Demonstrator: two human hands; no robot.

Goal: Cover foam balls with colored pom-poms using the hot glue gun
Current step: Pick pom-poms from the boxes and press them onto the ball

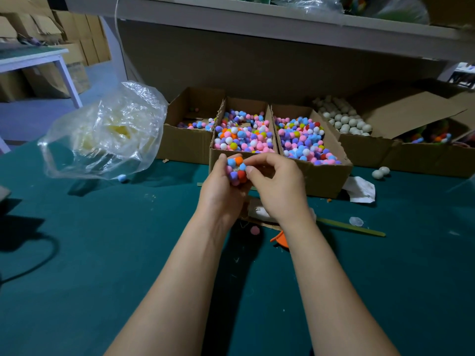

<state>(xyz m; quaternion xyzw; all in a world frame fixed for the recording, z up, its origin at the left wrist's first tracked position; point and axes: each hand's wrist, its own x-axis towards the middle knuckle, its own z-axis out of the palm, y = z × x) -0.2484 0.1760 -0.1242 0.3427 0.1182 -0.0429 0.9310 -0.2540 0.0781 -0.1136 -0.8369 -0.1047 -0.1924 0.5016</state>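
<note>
**Foam Ball Held in Both Hands Over the Desk**

1. Task item. The foam ball [236, 170], partly covered with blue, orange, red, purple and pink pom-poms, is held in the air above the green desk [102, 253], just in front of the middle carton [243, 134].

2. Left hand [221, 191]. The grip is clamped on the foam ball: the fingers curl round its left and lower sides and the thumb rises beside its upper left.

3. Right hand [277, 188]. The grip is also closed on the foam ball: the thumb presses its right side and the curled forefinger meets its top. Whether a single pom-pom sits between these fingertips cannot be told.

4. Supply cartons. 3 open cartons stand side by side at the back of the desk. The middle carton and the right carton [305, 140] are well filled with mixed pom-poms; the left carton [192, 124] holds only a few. Further right, another carton [344, 122] holds bare white foam balls.

5. Loose items on the desk:
- 2 bare balls [380, 172], touching, near the right carton.
- A crumpled white paper [359, 188].
- A green stick [349, 227].
- A pink pom-pom [255, 229] between the forearms.
- An orange part [279, 238], mostly hidden under the right forearm; it cannot be identified.
- A clear plastic bag [108, 132] on the left, with a light blue pom-pom [122, 178] just beside it.
</note>
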